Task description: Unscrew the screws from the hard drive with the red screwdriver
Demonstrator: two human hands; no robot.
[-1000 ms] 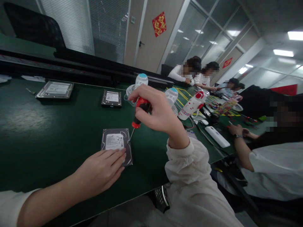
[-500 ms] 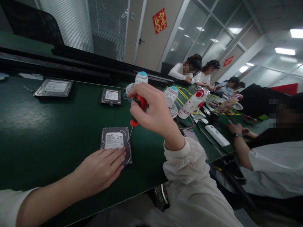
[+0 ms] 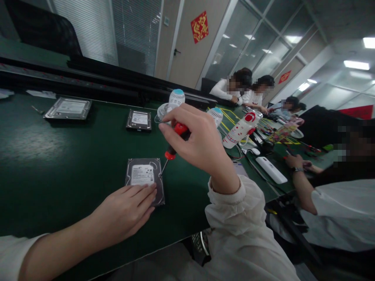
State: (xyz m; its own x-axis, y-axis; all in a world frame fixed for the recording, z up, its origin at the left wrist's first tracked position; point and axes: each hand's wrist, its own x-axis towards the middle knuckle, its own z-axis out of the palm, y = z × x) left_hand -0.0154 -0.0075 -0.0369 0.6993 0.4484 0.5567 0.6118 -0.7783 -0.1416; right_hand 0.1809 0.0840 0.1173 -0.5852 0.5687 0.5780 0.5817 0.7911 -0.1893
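Our L hand lies flat, gripping nothing; on the green bench under it sits the HDD, label up, prob. pinned vs. sliding. Our R hand is wrapped round the screwdriver, slanted w/ its tip at the HDD's R edge, prob. for ctrl.

Dimly lit by ceiling panels, upper right; pale glare is spread across green tabletop, left; edges are stretched.

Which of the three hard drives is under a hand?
The nearest hard drive, under the left hand, with the screwdriver at its right edge; the drive behind it and far-left drive lie untouched.
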